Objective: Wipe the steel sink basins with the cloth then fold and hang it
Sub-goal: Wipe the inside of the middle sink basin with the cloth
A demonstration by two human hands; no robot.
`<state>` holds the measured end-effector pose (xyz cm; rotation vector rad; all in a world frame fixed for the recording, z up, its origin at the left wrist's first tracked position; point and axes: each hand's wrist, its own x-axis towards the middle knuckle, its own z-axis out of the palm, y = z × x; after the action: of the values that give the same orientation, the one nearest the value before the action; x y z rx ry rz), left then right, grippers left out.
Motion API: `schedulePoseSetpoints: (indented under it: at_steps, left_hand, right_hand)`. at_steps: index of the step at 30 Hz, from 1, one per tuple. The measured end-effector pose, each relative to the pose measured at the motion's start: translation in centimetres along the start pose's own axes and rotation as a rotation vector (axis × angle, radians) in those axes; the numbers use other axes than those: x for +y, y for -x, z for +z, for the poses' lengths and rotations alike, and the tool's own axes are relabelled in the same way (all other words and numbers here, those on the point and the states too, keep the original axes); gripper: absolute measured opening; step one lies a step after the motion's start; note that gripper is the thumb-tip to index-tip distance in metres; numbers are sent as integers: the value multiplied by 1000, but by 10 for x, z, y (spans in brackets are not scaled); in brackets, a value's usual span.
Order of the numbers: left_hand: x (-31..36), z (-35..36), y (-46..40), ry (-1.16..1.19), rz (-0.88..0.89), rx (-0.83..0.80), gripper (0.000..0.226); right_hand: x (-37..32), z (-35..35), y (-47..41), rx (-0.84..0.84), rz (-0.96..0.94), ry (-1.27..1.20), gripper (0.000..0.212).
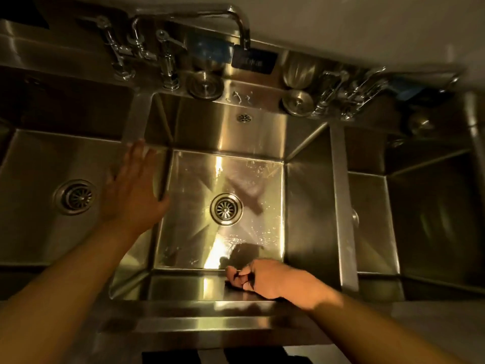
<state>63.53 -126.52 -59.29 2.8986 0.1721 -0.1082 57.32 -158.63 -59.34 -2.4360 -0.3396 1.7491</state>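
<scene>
A steel sink has three basins. In the middle basin (199, 179) the wet floor has a round drain (226, 209) at its centre. My right hand (267, 278) presses low against that basin's near wall, its fingers curled on a dark cloth (231, 283) of which only small bits show under the fingers. My left hand (133, 190) lies flat and open, with fingers spread, on the divider between the left basin (34, 166) and the middle one. The right basin (372, 219) lies in shadow.
A swivel faucet (236, 19) with lever handles stands on the back ledge. Two steel drain strainers (206, 85) (298, 102), a blue sponge (210, 48) and a second tap set (341, 98) also sit there. The front rim (210, 324) runs below my arms.
</scene>
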Motion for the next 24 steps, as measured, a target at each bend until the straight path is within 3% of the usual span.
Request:
schedulePoseSetpoints:
  at_steps: [5, 8, 12, 17, 20, 24]
  left_hand:
    - [-2, 5, 2, 8, 15, 23, 86]
    - [-5, 8, 1, 56, 21, 55, 74]
    - [-5, 9, -1, 117, 46, 136, 62]
    - [-7, 11, -2, 84, 33, 137, 52]
    - [-8, 10, 0, 94, 47, 144, 51]
    - [-5, 5, 0, 62, 32, 130, 50]
  right_hand:
    - [43, -12, 4, 54, 141, 453, 30]
    - [66, -17, -14, -33, 119, 767, 42]
    - [93, -10, -52, -76, 79, 1011, 40]
    - [105, -58, -104, -67, 161, 1071, 47]
    - [109, -107, -124, 150, 296, 999, 51]
    - [107, -189, -139, 311, 397, 1095, 51]
